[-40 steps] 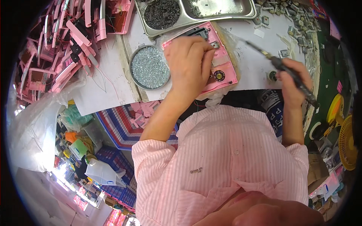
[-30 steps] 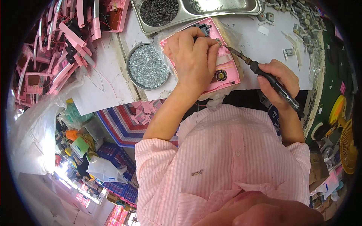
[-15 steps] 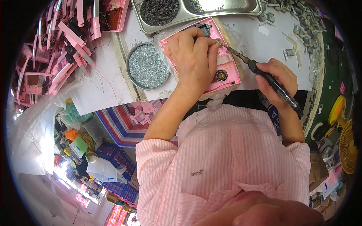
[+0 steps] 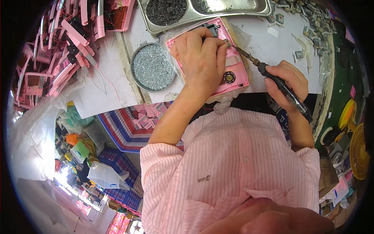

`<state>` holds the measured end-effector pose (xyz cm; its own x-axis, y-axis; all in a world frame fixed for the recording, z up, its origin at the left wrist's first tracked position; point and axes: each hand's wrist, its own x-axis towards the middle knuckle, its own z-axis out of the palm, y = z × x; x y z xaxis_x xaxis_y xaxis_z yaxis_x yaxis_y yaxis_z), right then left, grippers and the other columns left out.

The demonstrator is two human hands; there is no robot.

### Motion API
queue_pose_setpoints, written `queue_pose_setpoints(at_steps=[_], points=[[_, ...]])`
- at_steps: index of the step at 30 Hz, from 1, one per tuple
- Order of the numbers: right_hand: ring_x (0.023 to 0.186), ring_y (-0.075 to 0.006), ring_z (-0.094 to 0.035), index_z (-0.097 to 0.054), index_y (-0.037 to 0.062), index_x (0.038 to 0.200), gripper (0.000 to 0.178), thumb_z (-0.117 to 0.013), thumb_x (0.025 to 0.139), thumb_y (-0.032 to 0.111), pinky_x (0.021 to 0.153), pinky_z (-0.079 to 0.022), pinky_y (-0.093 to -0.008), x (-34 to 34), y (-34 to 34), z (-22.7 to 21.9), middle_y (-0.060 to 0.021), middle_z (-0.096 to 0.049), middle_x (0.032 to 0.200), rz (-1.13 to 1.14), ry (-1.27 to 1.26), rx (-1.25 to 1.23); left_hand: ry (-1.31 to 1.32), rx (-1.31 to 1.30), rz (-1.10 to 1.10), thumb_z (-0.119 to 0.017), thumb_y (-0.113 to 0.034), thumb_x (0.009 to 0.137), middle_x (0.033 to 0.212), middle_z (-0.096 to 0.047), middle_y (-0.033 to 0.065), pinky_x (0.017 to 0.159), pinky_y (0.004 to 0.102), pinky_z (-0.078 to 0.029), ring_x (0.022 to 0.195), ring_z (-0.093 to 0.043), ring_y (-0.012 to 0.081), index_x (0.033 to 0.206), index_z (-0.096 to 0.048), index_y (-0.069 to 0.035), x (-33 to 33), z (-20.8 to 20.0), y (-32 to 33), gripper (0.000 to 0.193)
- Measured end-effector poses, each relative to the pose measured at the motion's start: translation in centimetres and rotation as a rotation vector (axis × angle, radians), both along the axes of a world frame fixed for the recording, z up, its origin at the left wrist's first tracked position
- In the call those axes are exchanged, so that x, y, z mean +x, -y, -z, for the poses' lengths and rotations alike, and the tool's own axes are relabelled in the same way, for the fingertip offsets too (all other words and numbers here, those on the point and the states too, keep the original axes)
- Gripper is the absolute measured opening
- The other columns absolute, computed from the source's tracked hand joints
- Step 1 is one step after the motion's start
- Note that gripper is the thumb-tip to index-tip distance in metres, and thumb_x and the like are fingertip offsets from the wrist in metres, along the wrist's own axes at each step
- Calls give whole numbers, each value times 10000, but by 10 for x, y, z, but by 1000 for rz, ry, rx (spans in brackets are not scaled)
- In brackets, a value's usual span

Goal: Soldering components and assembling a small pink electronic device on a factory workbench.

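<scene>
My right hand (image 4: 289, 80) grips the black handle of a soldering iron (image 4: 281, 82). The iron's tip reaches a small metal part near the upper right side of an open pink plastic casing (image 4: 235, 64). Over that casing my left hand (image 4: 199, 58) is bent, its fingers curled and the fingertips pinched close by the iron's tip. What those fingers hold is too small and covered to name. A round black part with a brass-coloured centre (image 4: 229, 77) sits in the casing's near end. A dark part (image 4: 211, 29) lies at its far end, partly behind my fingers.
Left of the casing stands a round dish (image 4: 153, 67) of small silvery screws. A metal tray (image 4: 233, 14) with dark springs is at the back. Pink casings with wires (image 4: 74, 43) pile up at the left. Small grey parts (image 4: 307, 29) are scattered at the far right.
Almost nothing differs. The soldering iron has shifted very slightly; both hands stay in place over the casing.
</scene>
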<state>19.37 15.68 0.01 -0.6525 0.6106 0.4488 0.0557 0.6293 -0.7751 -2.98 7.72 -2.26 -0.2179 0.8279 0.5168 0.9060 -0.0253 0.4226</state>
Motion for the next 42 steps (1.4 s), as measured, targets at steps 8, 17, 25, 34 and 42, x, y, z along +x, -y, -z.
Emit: queue_pose_setpoints(at_steps=[8, 17, 25, 34, 42], points=[[566, -203, -545, -693, -34, 1029, 274, -786, 776, 17, 529, -413, -304, 3, -2, 0, -93, -604, 692, 31, -2, -4, -4, 12, -2, -786, -164, 757, 1019, -588, 34, 856, 445, -295, 994, -515, 274, 867, -706, -125, 1, 0, 0, 142], [566, -197, -540, -698, -25, 1031, 280, -796, 775, 35, 530, -410, -302, 5, -5, 0, -84, -592, 685, 45, 15, -29, -24, 11, -23, -763, -158, 753, 989, -580, 40, 843, 445, -303, 948, -512, 269, 830, -698, -135, 1, -1, -2, 104], [566, -194, -537, -701, -17, 1033, 272, -794, 789, 58, 530, -414, -303, 0, -8, 1, -86, -609, 697, 19, 12, -9, -58, -49, -36, -756, -166, 724, 989, -568, 41, 861, 452, -315, 930, -506, 269, 798, -692, -132, 1, -6, -5, 104], [557, -201, -543, -708, 1, 1031, 258, -796, 801, 76, 522, -421, -306, -8, -12, 4, -83, -615, 693, 24, -1, 38, -103, -139, 13, -758, -198, 738, 1014, -562, 43, 856, 457, -310, 956, -504, 267, 804, -701, -132, -3, -16, -8, 109], [552, -203, -549, -712, 4, 1019, 250, -800, 795, 69, 517, -425, -305, -14, -13, 4, -86, -620, 694, 11, -12, 38, -107, -196, 1, -772, -180, 736, 937, -554, 40, 852, 444, -321, 946, -538, 258, 824, -717, -133, -1, -25, -11, 114]])
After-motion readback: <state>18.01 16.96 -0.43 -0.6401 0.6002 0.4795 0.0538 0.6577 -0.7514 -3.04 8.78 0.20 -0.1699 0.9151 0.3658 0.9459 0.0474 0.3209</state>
